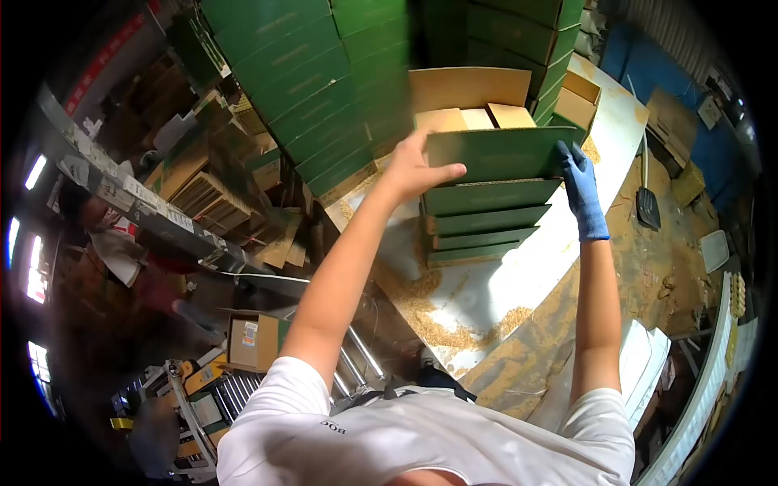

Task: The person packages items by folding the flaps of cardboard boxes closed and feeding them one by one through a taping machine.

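Ahead of me is a green cardboard box (pixel 494 154) on top of a stack of similar green boxes (pixel 486 202). Its top stands open, with a brown flap (pixel 470 87) raised at the back and pale cardboard pieces (pixel 476 120) showing inside. My bare left hand (pixel 417 168) grips the box's left end, thumb across the front face and fingers partly hidden behind the edge. At the right end, my right hand (pixel 580 185), in a blue glove, closes on the corner; some fingertips are out of sight.
Tall stacks of green boxes (pixel 300 89) rise behind. The stack stands on a white board (pixel 478 300) strewn with sawdust-like bits. To the left are a roller conveyor (pixel 352 360), an open brown box (pixel 253 342) and another person (pixel 117 243). A black shovel (pixel 647 208) lies right.
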`<state>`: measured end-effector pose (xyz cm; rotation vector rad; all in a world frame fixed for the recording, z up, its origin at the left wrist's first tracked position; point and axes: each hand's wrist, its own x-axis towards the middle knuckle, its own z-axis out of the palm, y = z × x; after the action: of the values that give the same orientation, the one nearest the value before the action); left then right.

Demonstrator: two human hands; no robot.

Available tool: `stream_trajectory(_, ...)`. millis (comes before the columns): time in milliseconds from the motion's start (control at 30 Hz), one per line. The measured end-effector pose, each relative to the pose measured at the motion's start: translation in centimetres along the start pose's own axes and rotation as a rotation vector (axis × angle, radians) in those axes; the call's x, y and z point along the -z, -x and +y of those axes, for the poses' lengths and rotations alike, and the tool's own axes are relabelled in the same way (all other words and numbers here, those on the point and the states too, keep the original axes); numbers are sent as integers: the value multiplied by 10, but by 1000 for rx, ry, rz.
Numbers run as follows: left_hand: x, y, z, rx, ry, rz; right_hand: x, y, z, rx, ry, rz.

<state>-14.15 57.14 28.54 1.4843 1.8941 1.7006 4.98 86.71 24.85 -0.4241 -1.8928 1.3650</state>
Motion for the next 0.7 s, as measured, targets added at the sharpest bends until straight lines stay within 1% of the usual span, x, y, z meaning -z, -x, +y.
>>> stream_trajectory(33,-6,-2,-4,23,129,127,-6,-1,-5,-38,-31,2)
stream_trajectory(67,0,-14,-10,151,129,169,-11,-3,-13,-77,-60,3)
stream_trajectory(100,6,-28,-13,304,253,292,-14,-5,-20,-110,-51,-1)
stream_trajectory(167,11,-43,-25,320,-305,358,-19,-8,-34,-174,4,-16)
stream_trajectory(200,9,-49,-24,307,-492,410,-19,-11,-38,-198,51,-29)
stream_trajectory(267,2,-57,-22,288,-861,512,-10,-23,-39,-307,89,-159)
stream_trajectory(367,19,-77,-24,109,-584,196,3,-33,-26,-528,72,-356)
stream_trajectory(433,19,-77,-35,16,-403,220,12,-32,26,-294,-205,-451)
stream_trajectory(467,24,-76,-47,-49,-292,224,25,-25,48,334,523,-548)
stream_trajectory(500,27,-72,-54,-118,-188,232,26,-19,54,376,486,-537)
stream_trajectory(533,24,-65,-56,-170,-145,228,25,-10,60,352,413,-525)
stream_trajectory(567,18,-58,-60,-212,-119,238,31,-5,78,485,292,-476)
stream_trajectory(600,13,-59,-87,-432,-349,151,41,-9,99,485,412,-456)
stream_trajectory(633,-8,-59,-122,-508,-235,356,42,-14,104,95,78,-446)
stream_trajectory(667,-5,-52,-119,-640,-230,288,45,-22,111,8,38,-449)
stream_trajectory(700,-19,-35,-117,-420,-484,414,51,-29,116,-9,23,-455)
